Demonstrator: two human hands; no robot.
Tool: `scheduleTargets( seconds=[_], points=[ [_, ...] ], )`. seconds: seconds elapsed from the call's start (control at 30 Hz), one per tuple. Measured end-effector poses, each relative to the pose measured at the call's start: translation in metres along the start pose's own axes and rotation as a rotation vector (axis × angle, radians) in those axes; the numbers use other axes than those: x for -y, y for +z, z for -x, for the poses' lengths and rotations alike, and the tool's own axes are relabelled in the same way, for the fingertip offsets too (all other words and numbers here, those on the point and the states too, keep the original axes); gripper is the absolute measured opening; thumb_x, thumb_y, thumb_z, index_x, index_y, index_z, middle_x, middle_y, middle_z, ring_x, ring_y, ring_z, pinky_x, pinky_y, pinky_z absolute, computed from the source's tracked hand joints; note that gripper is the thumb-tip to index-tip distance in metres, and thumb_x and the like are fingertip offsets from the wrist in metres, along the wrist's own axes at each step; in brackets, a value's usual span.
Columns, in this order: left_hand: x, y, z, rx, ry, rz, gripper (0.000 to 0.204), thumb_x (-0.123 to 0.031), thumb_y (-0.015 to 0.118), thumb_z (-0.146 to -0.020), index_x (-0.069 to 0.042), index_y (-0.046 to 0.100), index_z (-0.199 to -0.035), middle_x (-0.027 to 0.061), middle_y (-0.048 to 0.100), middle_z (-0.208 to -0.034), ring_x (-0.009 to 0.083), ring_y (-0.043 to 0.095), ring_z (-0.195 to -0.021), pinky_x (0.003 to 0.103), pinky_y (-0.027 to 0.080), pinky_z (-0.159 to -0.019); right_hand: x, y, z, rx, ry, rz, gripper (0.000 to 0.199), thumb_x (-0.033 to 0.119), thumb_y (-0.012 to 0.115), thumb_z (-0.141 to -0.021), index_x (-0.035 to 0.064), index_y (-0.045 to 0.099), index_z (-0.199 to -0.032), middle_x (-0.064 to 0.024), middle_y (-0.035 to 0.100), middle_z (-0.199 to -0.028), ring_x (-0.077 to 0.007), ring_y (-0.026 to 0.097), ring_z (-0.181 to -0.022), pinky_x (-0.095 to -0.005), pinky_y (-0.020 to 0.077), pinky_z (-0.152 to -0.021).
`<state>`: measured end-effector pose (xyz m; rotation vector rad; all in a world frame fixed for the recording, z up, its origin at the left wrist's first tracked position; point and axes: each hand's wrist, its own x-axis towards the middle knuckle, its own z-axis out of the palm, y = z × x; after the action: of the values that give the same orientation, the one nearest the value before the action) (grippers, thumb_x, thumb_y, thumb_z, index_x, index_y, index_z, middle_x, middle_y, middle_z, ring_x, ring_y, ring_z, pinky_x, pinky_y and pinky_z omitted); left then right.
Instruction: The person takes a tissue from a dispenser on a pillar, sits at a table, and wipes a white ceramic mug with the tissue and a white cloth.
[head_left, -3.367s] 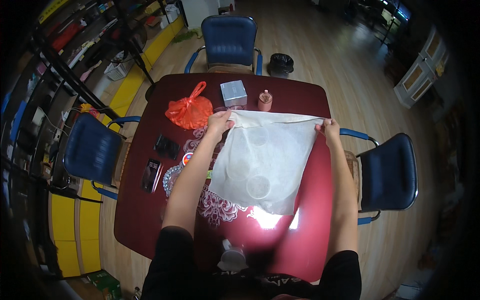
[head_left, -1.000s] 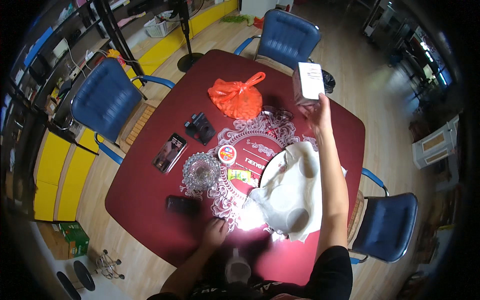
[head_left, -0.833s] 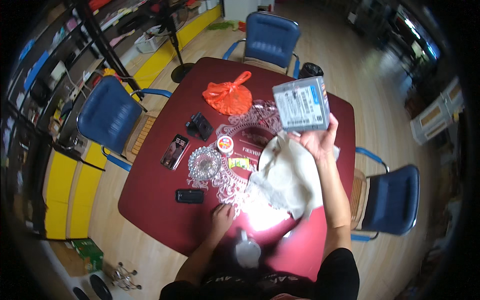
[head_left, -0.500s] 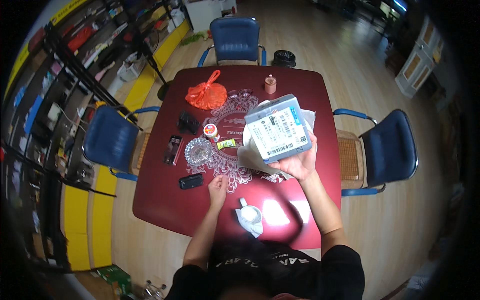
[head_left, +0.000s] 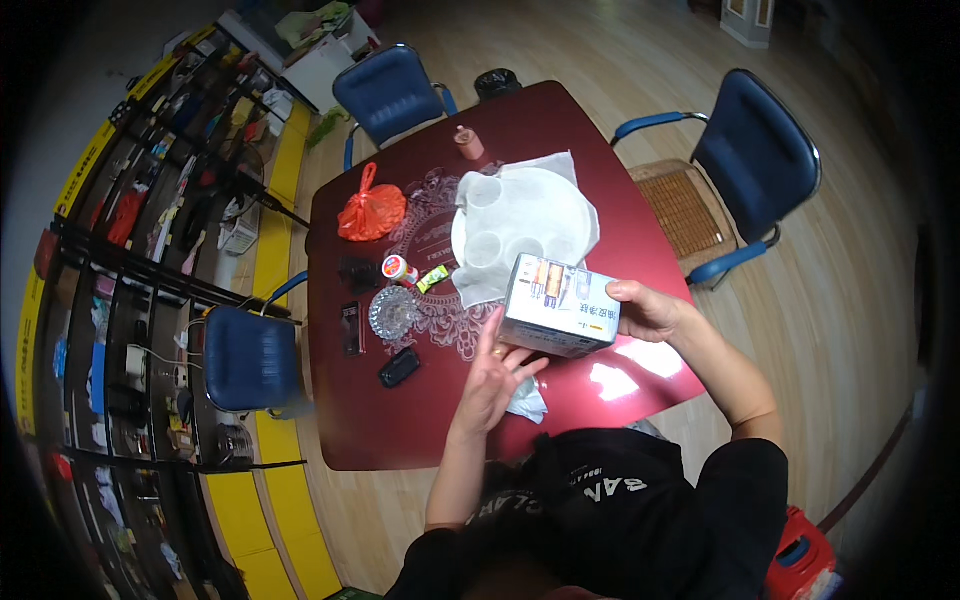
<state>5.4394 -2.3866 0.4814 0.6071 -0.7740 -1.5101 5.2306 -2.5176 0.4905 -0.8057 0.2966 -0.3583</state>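
Printed box (head_left: pixel 560 305) lowered, both hands (head_left: pixel 645 310) gripping

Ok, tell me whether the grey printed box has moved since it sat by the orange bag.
Yes. The box left the far end beside the orange bag; both hands hold it above the table's near edge.
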Motion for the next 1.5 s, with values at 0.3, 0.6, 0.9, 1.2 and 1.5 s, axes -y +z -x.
scheduleTargets(
  seconds=[0.3,0.6,0.9,1.2,1.5],
  points=[
    [0.047,0.038,-0.013,-0.019,-0.006,0.036,0.076,-0.022,0.056,-0.082,-0.01,0.003,-0.135,0.0132,0.022,-0.134,0.0275,0.03,-0.122,0.045,0.03,-0.097,0.022,-0.007,0.048,0.028,-0.124,0.281,0.058,0.038,0.051,-0.08,0.004,0.034,-0.124,-0.0092,0.046,-0.114,-0.0133,0.046,-0.104,-0.0277,0.0402,-0.083],
    [0.103,0.051,-0.032,-0.23,0.04,-0.083,0.094,-0.013,0.064,-0.075,-0.009,-0.009,-0.135,0.0131,0.021,-0.133,0.0241,0.029,-0.121,0.037,0.028,-0.097,-0.052,-0.016,0.041,-0.241,-0.331,-0.203,0.092,0.027,0.068,-0.067,0.0141,0.007,-0.134,-0.0116,0.029,-0.127,-0.0255,0.031,-0.12,-0.0401,0.0292,-0.098],
    [0.142,0.003,-0.016,-0.277,0.102,-0.284,0.064,0.002,0.054,-0.072,-0.007,0.024,-0.128,0.0109,0.038,-0.119,0.0194,0.039,-0.111,0.033,0.031,-0.095,-0.176,-0.03,0.025,-0.466,-0.429,-0.386,0.079,0.015,0.066,-0.069,0.009,0.018,-0.131,-0.0066,0.036,-0.126,-0.0202,0.034,-0.118,-0.0355,0.0253,-0.101],
    [0.174,-0.014,0.043,-0.134,0.059,-0.159,0.057,-0.03,0.054,-0.072,0.0,0.038,-0.118,0.0079,0.05,-0.1,0.0142,0.046,-0.095,0.026,0.037,-0.084,-0.178,-0.065,0.094,-0.383,-0.666,0.72,0.11,0.007,0.078,-0.055,0.0115,0.004,-0.136,-0.0141,0.025,-0.133,-0.0252,0.03,-0.122,-0.0373,0.0291,-0.099],
    [0.219,-0.004,0.128,-0.127,0.183,-0.222,0.056,-0.032,0.056,-0.081,-0.005,0.032,-0.124,0.0085,0.033,-0.116,0.0149,0.036,-0.107,0.027,0.029,-0.09,-0.241,-0.039,0.149,-0.285,-0.699,0.717,0.083,0.006,0.078,-0.054,0.0087,0.034,-0.124,-0.0074,0.039,-0.124,-0.0188,0.039,-0.115,-0.032,0.0333,-0.096]
  ],
)
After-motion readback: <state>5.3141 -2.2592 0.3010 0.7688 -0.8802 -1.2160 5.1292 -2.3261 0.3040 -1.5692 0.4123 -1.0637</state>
